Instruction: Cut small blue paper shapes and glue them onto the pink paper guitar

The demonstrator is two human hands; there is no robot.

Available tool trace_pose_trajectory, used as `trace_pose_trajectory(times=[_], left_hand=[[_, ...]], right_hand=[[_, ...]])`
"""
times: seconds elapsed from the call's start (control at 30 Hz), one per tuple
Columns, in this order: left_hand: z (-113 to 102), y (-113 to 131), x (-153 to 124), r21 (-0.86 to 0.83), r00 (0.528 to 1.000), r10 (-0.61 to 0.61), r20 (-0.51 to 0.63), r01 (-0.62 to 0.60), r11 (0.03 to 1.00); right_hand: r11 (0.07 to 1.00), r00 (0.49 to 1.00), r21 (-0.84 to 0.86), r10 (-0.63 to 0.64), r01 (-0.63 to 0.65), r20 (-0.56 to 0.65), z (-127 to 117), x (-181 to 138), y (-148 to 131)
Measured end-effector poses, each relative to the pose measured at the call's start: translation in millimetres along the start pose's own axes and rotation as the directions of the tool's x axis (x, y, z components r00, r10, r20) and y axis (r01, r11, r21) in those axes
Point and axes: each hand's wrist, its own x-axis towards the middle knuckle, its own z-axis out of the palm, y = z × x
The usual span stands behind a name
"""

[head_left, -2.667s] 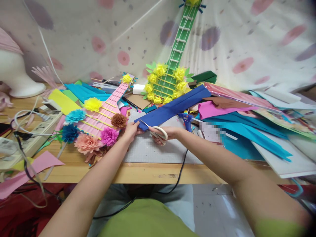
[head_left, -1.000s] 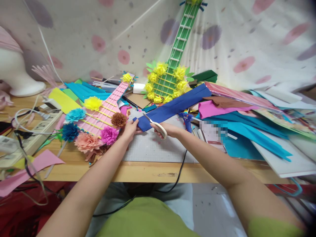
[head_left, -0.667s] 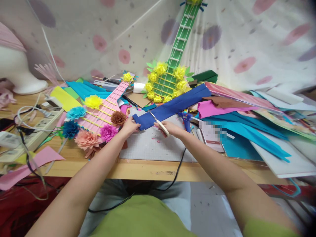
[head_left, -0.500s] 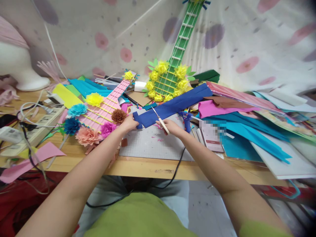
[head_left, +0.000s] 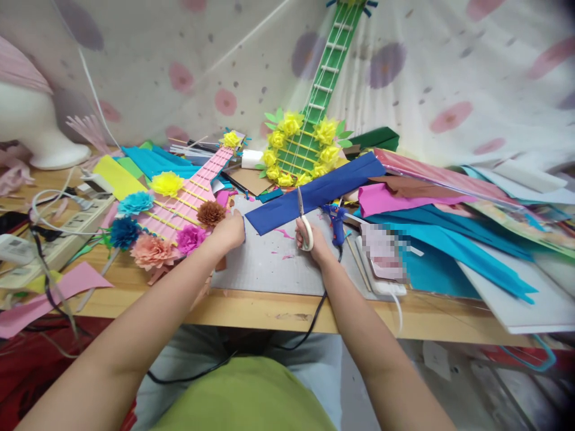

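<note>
White-handled scissors [head_left: 306, 232] are gripped in my right hand [head_left: 313, 244], their blades pointing away from me over a long strip of dark blue paper [head_left: 309, 194]. That strip lies slanted across a grey cutting board [head_left: 256, 269]. My left hand [head_left: 232, 230] is closed on a small piece of blue paper, of which only a thin edge shows beside the fingers. Just behind the left hand lie a brown paper flower [head_left: 211, 212] and a magenta one [head_left: 191, 238], on a pink paper guitar [head_left: 179, 206].
A blue glue gun [head_left: 336, 222] and a phone [head_left: 386, 260] lie right of the board. A green paper guitar with yellow flowers [head_left: 314, 131] leans at the back. Teal paper sheets [head_left: 449, 239] fill the right; a power strip [head_left: 67, 233] is at left.
My left hand has drawn away to the left with the small blue piece, now apart from the strip. My right hand has turned the scissors more upright and moved slightly right.
</note>
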Motion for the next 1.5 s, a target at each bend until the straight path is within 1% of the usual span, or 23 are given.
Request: trace_pose_trajectory(times=[0.03,0.1,0.17,0.2,0.23,0.3,0.33,0.4,0.47,0.6,0.7,0.77,0.87,0.97,1.07,1.13,1.23,1.3,1.37,1.43,1.5], left_hand=[[0,5,-3,0.086,0.998,0.06,-0.005,-0.059,0.995],[1,17,-6,0.197,0.987,0.158,0.005,-0.156,0.968],[5,29,-2,0.253,0.976,0.219,0.015,-0.216,0.943],[7,34,4,0.289,0.973,0.227,0.036,-0.227,0.93],[10,38,10,0.338,0.973,0.217,0.074,-0.229,0.913],[15,43,27,0.497,0.967,0.137,0.214,-0.229,0.837],[18,44,35,0.532,0.964,0.104,0.245,-0.223,0.817],[24,43,49,0.566,0.96,0.056,0.276,-0.209,0.798],[28,41,60,0.57,0.96,0.025,0.28,-0.187,0.8],[34,41,69,0.542,0.963,-0.031,0.269,-0.125,0.831],[32,44,72,0.459,0.963,-0.06,0.263,-0.07,0.886],[29,44,73,0.362,0.964,-0.061,0.26,-0.039,0.931],[23,42,71,0.147,0.965,-0.047,0.258,0.008,0.989],[20,40,65,-0.089,0.964,-0.039,0.264,0.064,0.994],[19,40,59,-0.258,0.964,-0.03,0.263,0.101,0.961],[19,41,57,-0.35,0.966,-0.02,0.26,0.113,0.93],[18,41,56,-0.495,0.969,-0.021,0.248,0.145,0.857],[18,39,53,-0.573,0.975,-0.043,0.218,0.163,0.803],[18,36,48,-0.63,0.977,-0.062,0.205,0.18,0.756],[20,30,41,-0.68,0.966,-0.072,0.248,0.226,0.698],[24,22,33,-0.692,0.942,-0.098,0.32,0.303,0.655]], right_hand=[[1.0,1.0,0.004,0.004,-0.004,0.005,0,0,-1],[1.0,1.0,0.011,0.015,-0.015,0.007,-1,0,-1],[1.0,1.0,0.018,0.019,-0.02,0.012,-2,1,0],[1.0,1.0,0.023,0.015,-0.015,0.014,-2,1,1],[1.0,1.0,0.03,0.006,-0.006,0.013,-2,2,2],[0.999,1.0,0.049,-0.014,0.014,0.001,-2,2,4],[0.998,1.0,0.059,-0.02,0.02,-0.006,-2,1,4],[0.997,1.0,0.07,-0.024,0.025,-0.018,-2,0,3],[0.997,1.0,0.071,-0.023,0.024,-0.022,-1,-1,1],[0.998,1.0,0.051,-0.019,0.02,-0.019,-1,-4,-2],[0.999,0.999,0.038,-0.029,0.029,-0.015,-1,-4,-1],[0.999,1.0,0.034,-0.03,0.03,-0.008,-2,-3,0],[1.0,1.0,0.01,-0.005,0.005,-0.018,-2,1,2],[0.999,0.998,0.01,0.037,-0.036,-0.046,3,5,-1],[0.995,0.995,0.062,0.088,-0.084,-0.055,16,9,-7],[0.984,0.991,0.142,0.12,-0.111,-0.059,28,14,-11],[0.947,0.99,0.316,0.095,-0.058,-0.103,46,23,-13],[0.904,0.979,0.428,0.088,-0.001,-0.184,55,30,-14],[0.869,0.958,0.494,0.124,0.021,-0.259,62,35,-14],[0.859,0.944,0.513,0.155,0.017,-0.29,67,39,-14],[0.865,0.942,0.502,0.159,0.011,-0.296,70,41,-14]])
